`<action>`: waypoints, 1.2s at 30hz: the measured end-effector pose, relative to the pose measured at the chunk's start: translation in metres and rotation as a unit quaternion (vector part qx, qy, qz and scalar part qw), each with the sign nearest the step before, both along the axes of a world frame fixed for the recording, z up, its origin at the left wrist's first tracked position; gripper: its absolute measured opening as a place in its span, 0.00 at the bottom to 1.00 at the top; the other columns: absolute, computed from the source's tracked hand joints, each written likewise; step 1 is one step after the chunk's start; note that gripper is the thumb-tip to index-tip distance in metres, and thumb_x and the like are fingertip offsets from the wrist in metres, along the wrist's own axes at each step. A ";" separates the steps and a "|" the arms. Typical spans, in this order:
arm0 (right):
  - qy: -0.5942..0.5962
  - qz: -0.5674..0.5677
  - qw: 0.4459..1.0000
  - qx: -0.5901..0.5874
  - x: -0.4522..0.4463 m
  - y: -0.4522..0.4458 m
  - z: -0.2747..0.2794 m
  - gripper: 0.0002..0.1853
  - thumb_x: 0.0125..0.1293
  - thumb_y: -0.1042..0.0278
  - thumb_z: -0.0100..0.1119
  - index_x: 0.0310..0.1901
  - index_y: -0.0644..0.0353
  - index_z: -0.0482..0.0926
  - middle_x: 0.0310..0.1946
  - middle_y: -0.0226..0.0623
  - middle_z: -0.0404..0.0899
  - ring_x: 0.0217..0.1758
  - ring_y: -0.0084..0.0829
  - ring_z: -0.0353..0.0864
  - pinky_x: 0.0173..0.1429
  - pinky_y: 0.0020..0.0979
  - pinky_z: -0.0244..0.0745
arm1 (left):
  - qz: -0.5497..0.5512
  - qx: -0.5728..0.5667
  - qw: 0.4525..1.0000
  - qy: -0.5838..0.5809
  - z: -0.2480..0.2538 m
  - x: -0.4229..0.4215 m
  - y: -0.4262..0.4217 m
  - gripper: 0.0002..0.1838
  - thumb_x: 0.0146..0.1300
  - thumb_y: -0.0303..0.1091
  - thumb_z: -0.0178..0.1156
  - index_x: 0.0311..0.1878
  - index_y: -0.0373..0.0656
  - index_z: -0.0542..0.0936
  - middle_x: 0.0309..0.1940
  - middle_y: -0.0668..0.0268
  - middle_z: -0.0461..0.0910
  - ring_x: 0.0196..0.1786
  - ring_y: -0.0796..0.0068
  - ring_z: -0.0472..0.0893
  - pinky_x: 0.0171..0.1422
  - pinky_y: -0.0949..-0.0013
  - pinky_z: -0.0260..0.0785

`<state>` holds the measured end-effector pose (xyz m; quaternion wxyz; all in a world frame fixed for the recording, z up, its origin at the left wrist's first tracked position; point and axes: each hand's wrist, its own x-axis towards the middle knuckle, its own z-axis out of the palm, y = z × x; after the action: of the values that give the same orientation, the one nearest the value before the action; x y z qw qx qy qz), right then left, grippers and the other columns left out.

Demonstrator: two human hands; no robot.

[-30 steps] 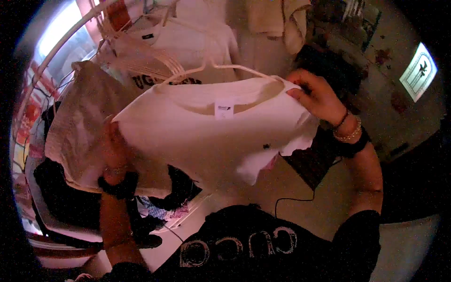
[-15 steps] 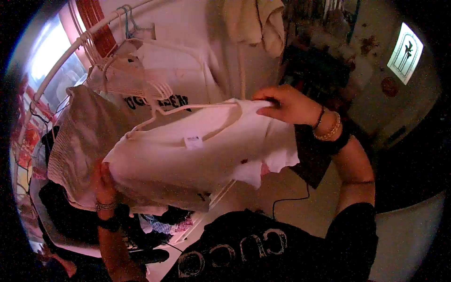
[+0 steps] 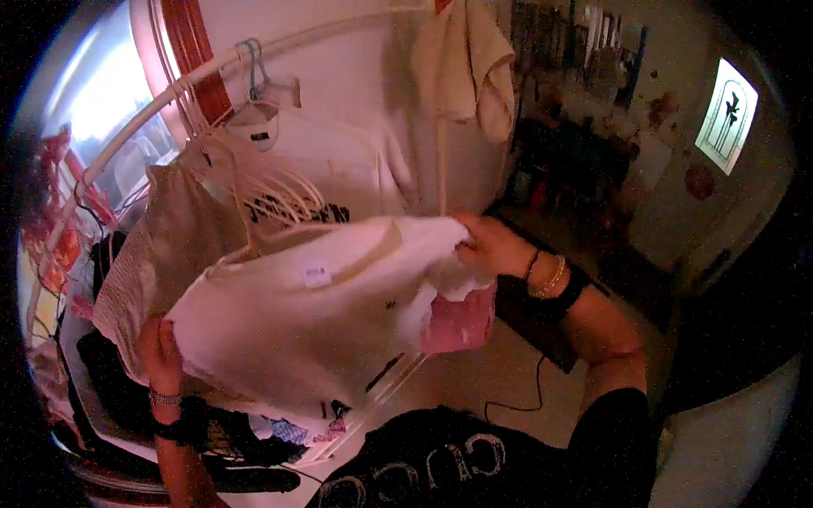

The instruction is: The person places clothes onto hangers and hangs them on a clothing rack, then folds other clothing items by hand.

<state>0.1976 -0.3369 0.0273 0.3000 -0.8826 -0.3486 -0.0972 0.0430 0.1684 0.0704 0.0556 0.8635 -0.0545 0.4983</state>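
Where the white shirt [image 3: 296,339] spreads on its hanger [image 3: 309,229] mid-view, bunched hangers [image 3: 292,199] crowd behind at twelve o'clock, a beige garment [image 3: 140,284] at nine, a rail [image 3: 152,108] at eleven. Left hand [image 3: 161,360], at eight, and right hand [image 3: 500,245], at two, each pinch its fabric.

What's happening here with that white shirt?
A person is holding the white shirt spread out, the left hand gripping one side and the right hand the other shoulder. A hanger sits in its neck; I can't tell whether its hook is on anything. Behind it, a light top with dark lettering hangs below a curved rail, near a bunch of pale hangers.
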 end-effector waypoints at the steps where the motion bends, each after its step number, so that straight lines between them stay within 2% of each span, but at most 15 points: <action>1: -0.017 0.012 0.998 -0.067 0.006 -0.005 -0.005 0.21 0.53 0.76 0.51 0.52 0.62 0.66 0.43 0.50 0.73 0.46 0.44 0.74 0.49 0.35 0.69 | 0.005 0.010 0.998 0.054 0.010 -0.008 -0.005 0.10 0.64 0.32 0.46 0.37 0.34 0.72 0.28 0.54 0.74 0.32 0.58 0.73 0.38 0.65 0.65; 5: 0.022 0.026 0.990 -0.139 0.007 -0.005 0.012 0.21 0.53 0.78 0.49 0.51 0.63 0.66 0.44 0.49 0.72 0.46 0.44 0.74 0.49 0.36 0.69 | -0.050 -0.011 0.992 0.119 0.021 -0.020 -0.008 0.09 0.63 0.31 0.47 0.35 0.34 0.72 0.27 0.55 0.73 0.30 0.58 0.72 0.36 0.65 0.65; 10: 0.025 0.114 0.986 0.122 -0.026 0.021 0.038 0.16 0.56 0.73 0.50 0.48 0.62 0.69 0.44 0.50 0.72 0.48 0.51 0.70 0.54 0.41 0.66 | -0.088 -0.031 0.989 0.111 0.011 -0.017 -0.002 0.08 0.62 0.31 0.48 0.33 0.35 0.73 0.27 0.56 0.73 0.31 0.60 0.73 0.36 0.65 0.65; 11: 0.027 0.121 0.985 0.121 -0.028 0.026 0.036 0.16 0.56 0.73 0.50 0.48 0.62 0.69 0.44 0.50 0.72 0.48 0.51 0.70 0.54 0.41 0.66 | -0.097 -0.011 0.990 0.106 0.006 -0.016 0.002 0.08 0.62 0.31 0.48 0.34 0.36 0.73 0.27 0.57 0.74 0.31 0.61 0.73 0.37 0.65 0.65; 13: -0.014 0.085 0.995 -0.056 -0.029 0.042 0.028 0.17 0.56 0.72 0.51 0.49 0.64 0.68 0.46 0.50 0.71 0.50 0.51 0.69 0.56 0.40 0.65 | -0.099 -0.007 0.986 0.131 0.003 -0.019 -0.003 0.07 0.60 0.29 0.50 0.34 0.36 0.74 0.28 0.56 0.75 0.31 0.60 0.74 0.37 0.64 0.66; 15: -0.055 0.076 0.996 -0.005 -0.025 0.039 0.015 0.17 0.57 0.70 0.51 0.49 0.63 0.69 0.47 0.50 0.71 0.50 0.50 0.70 0.56 0.39 0.66 | -0.087 -0.053 0.978 0.182 0.009 -0.023 -0.020 0.05 0.58 0.28 0.52 0.34 0.36 0.74 0.29 0.56 0.76 0.32 0.59 0.75 0.38 0.64 0.66; 17: -0.127 0.106 0.986 0.018 -0.038 0.024 0.027 0.13 0.55 0.74 0.52 0.43 0.64 0.72 0.34 0.46 0.72 0.37 0.47 0.71 0.44 0.37 0.68 | -0.089 -0.080 0.974 0.193 0.015 -0.031 -0.025 0.05 0.56 0.26 0.54 0.35 0.36 0.75 0.30 0.56 0.77 0.32 0.58 0.75 0.39 0.64 0.67; 20: -0.053 0.153 0.986 -0.049 -0.080 0.014 0.087 0.16 0.58 0.69 0.52 0.48 0.64 0.70 0.42 0.51 0.74 0.42 0.48 0.74 0.48 0.38 0.70 | -0.148 -0.059 0.979 0.130 0.016 -0.040 -0.032 0.06 0.57 0.29 0.55 0.35 0.36 0.75 0.29 0.55 0.76 0.31 0.56 0.75 0.37 0.64 0.67; 22: 0.225 0.137 0.958 -0.110 -0.074 0.021 0.102 0.14 0.59 0.69 0.53 0.45 0.65 0.72 0.39 0.44 0.75 0.38 0.38 0.75 0.44 0.33 0.70 | -0.140 -0.082 0.959 0.230 0.020 -0.020 -0.044 0.08 0.59 0.32 0.55 0.36 0.37 0.75 0.29 0.54 0.76 0.32 0.55 0.75 0.37 0.64 0.67; 23: 0.218 0.141 0.959 -0.116 -0.092 0.012 0.099 0.14 0.59 0.69 0.53 0.45 0.65 0.72 0.39 0.44 0.75 0.38 0.38 0.75 0.44 0.33 0.70 | -0.149 -0.098 0.937 0.300 0.016 -0.025 -0.048 0.09 0.59 0.33 0.55 0.37 0.37 0.75 0.29 0.54 0.76 0.33 0.56 0.76 0.38 0.64 0.67; 26: 0.162 0.137 0.976 -0.042 -0.079 0.003 0.098 0.13 0.59 0.68 0.55 0.43 0.64 0.73 0.38 0.35 0.76 0.37 0.26 0.73 0.42 0.28 0.69 | -0.153 -0.097 0.953 0.243 0.022 -0.018 -0.048 0.11 0.60 0.36 0.55 0.38 0.37 0.76 0.30 0.55 0.77 0.34 0.57 0.77 0.38 0.66 0.68; 28: 0.296 0.126 0.933 0.161 -0.087 -0.006 0.110 0.12 0.57 0.69 0.57 0.41 0.63 0.74 0.38 0.30 0.76 0.39 0.22 0.71 0.44 0.26 0.67 | -0.099 -0.110 0.957 0.249 0.038 -0.020 -0.060 0.12 0.58 0.36 0.56 0.41 0.38 0.75 0.34 0.54 0.76 0.40 0.54 0.76 0.44 0.64 0.67; 30: 0.315 0.091 0.930 0.168 -0.102 0.013 0.110 0.13 0.56 0.69 0.58 0.43 0.63 0.75 0.39 0.29 0.76 0.41 0.23 0.71 0.48 0.25 0.66 | -0.167 -0.018 0.985 0.030 0.049 -0.015 -0.060 0.15 0.54 0.35 0.58 0.43 0.39 0.74 0.43 0.54 0.74 0.48 0.52 0.72 0.52 0.59 0.63; 31: 0.294 0.062 0.932 0.205 -0.103 0.019 0.111 0.14 0.56 0.68 0.58 0.44 0.63 0.75 0.40 0.29 0.76 0.42 0.23 0.72 0.49 0.25 0.66 | -0.170 -0.015 0.985 0.028 0.056 -0.020 -0.059 0.15 0.54 0.35 0.58 0.43 0.39 0.74 0.43 0.54 0.74 0.48 0.52 0.72 0.52 0.59 0.63; 36: 0.374 0.042 0.843 0.384 -0.120 0.065 0.160 0.27 0.50 0.66 0.58 0.52 0.69 0.69 0.47 0.40 0.75 0.50 0.30 0.73 0.57 0.29 0.64 | 0.121 0.189 0.973 -0.061 0.085 -0.028 -0.038 0.18 0.50 0.34 0.60 0.45 0.41 0.73 0.50 0.56 0.69 0.55 0.52 0.68 0.57 0.53 0.57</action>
<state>0.0771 -0.2723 0.1868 0.7264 -0.6507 -0.1816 0.1264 0.0149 0.1308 0.1549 -0.1730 0.8264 -0.0460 0.5339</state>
